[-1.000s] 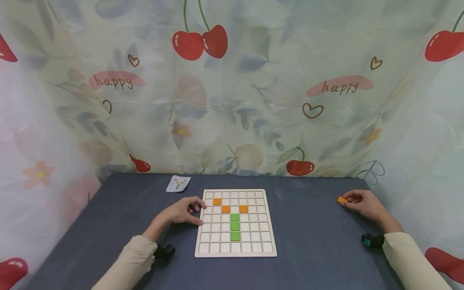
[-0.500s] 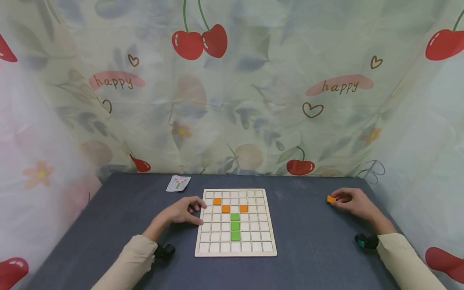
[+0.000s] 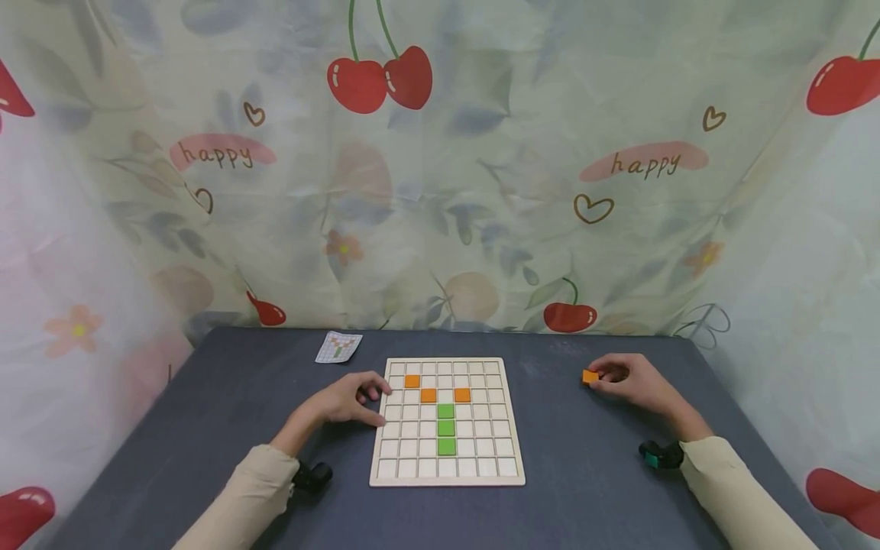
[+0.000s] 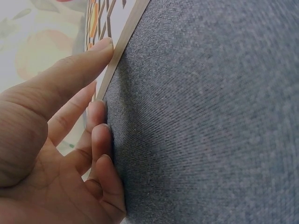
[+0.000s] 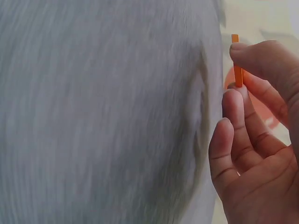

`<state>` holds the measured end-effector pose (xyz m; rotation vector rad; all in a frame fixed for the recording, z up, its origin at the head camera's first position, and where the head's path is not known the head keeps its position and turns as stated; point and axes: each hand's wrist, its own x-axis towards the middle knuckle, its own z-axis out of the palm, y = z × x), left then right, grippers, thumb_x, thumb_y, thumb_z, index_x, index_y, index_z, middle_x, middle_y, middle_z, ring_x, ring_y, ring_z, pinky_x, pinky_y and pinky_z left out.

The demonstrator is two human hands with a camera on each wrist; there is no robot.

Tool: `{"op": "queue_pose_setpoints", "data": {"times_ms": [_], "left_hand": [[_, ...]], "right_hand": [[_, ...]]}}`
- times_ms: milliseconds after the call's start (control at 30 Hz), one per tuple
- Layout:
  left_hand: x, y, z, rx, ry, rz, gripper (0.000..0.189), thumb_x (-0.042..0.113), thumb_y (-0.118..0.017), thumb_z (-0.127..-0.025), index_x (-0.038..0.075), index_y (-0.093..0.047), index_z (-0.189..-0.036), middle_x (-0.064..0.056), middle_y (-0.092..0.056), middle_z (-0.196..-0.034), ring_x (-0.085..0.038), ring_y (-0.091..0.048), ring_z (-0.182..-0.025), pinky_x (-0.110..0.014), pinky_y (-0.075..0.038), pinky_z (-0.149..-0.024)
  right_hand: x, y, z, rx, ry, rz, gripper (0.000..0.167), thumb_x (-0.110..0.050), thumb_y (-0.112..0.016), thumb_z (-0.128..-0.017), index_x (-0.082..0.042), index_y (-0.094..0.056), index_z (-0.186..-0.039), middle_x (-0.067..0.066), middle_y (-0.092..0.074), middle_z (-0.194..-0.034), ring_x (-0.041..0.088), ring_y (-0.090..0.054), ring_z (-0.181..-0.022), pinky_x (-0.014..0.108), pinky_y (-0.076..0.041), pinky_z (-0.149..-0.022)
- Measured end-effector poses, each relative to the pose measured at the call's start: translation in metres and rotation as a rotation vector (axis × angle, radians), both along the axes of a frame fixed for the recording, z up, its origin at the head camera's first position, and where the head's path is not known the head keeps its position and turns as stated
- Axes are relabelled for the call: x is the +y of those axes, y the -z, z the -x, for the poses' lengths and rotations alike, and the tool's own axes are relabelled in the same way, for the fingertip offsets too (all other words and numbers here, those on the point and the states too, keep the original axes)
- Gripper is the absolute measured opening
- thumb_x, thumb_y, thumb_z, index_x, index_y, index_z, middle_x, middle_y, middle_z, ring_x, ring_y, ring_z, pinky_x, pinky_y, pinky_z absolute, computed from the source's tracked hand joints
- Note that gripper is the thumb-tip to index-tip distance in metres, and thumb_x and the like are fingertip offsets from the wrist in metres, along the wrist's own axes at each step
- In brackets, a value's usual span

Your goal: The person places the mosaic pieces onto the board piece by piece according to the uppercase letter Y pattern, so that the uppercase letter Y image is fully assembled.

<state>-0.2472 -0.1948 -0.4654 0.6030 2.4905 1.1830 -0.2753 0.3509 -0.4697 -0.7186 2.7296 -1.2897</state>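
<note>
My right hand (image 3: 635, 380) pinches an orange square tile (image 3: 590, 377) between thumb and fingers, to the right of the board. From the right wrist view, the tile (image 5: 238, 63) appears edge-on as a thin slab. A pale wooden grid board (image 3: 479, 463) lies flat on the table, bearing three orange tiles and a column of three green tiles (image 3: 446, 428). At the board's left edge rests my left hand (image 3: 347, 399), thumb and fingertips touching the rim. The left wrist view shows the thumb (image 4: 79, 70) on that rim, the other fingers loosely bent.
A small printed card (image 3: 338, 347) with a coloured grid pattern lies behind the board, to the left. The dark table (image 3: 564, 458) ends against a hanging patterned curtain (image 3: 440, 191). Each wrist wears a black camera.
My right hand has moved left toward the board, carrying the orange tile. The left hand and the board stay in place.
</note>
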Motion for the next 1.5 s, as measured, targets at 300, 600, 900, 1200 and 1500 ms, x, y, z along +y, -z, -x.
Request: {"op": "queue_pose_setpoints", "data": {"times_ms": [300, 600, 900, 1200, 1500], "left_hand": [[0.0, -0.001, 0.0, -0.002, 0.006, 0.003, 0.041, 0.006, -0.087, -0.082, 0.001, -0.065, -0.117, -0.01, -0.053, -0.096, -0.023, -0.044, -0.082, -0.038, -0.037, -0.076], [-0.001, -0.001, 0.0, -0.022, -0.011, -0.003, 0.042, 0.007, -0.088, -0.081, 0.002, -0.065, -0.116, -0.01, -0.053, -0.097, -0.023, -0.044, -0.083, -0.038, -0.037, -0.076], [-0.001, 0.0, 0.0, -0.009, -0.005, -0.003, 0.042, 0.006, -0.088, -0.08, 0.002, -0.065, -0.116, -0.01, -0.053, -0.096, -0.024, -0.044, -0.083, -0.038, -0.037, -0.076], [-0.001, 0.001, 0.001, -0.003, 0.001, -0.007, 0.042, 0.006, -0.087, -0.081, 0.001, -0.065, -0.116, -0.01, -0.053, -0.096, -0.024, -0.044, -0.082, -0.038, -0.037, -0.076], [-0.002, 0.001, 0.001, -0.012, 0.002, -0.009, 0.042, 0.007, -0.087, -0.082, 0.001, -0.065, -0.117, -0.01, -0.054, -0.097, -0.024, -0.045, -0.084, -0.039, -0.037, -0.077]], "right_hand": [[-0.031, 0.005, 0.003, -0.002, -0.012, -0.013, 0.024, -0.008, -0.079, -0.09, 0.001, -0.072, -0.111, 0.009, -0.07, -0.101, 0.018, -0.065, -0.081, 0.028, -0.053, -0.073], [-0.06, 0.009, 0.007, -0.009, -0.034, 0.002, 0.023, -0.009, -0.081, -0.088, -0.002, -0.073, -0.108, 0.005, -0.069, -0.098, 0.02, -0.064, -0.08, 0.028, -0.052, -0.073], [-0.088, 0.007, 0.012, 0.007, -0.097, 0.043, 0.022, -0.01, -0.081, -0.088, -0.004, -0.074, -0.109, 0.004, -0.069, -0.099, 0.019, -0.064, -0.08, 0.029, -0.053, -0.073], [-0.116, 0.005, 0.016, 0.026, -0.141, 0.078, 0.022, -0.008, -0.081, -0.089, -0.002, -0.074, -0.109, 0.006, -0.07, -0.097, 0.02, -0.063, -0.078, 0.03, -0.052, -0.071], [-0.143, 0.007, 0.021, -0.017, -0.19, 0.086, 0.025, -0.009, -0.082, -0.088, -0.001, -0.074, -0.111, 0.007, -0.069, -0.096, 0.022, -0.062, -0.079, 0.03, -0.051, -0.07]]}}
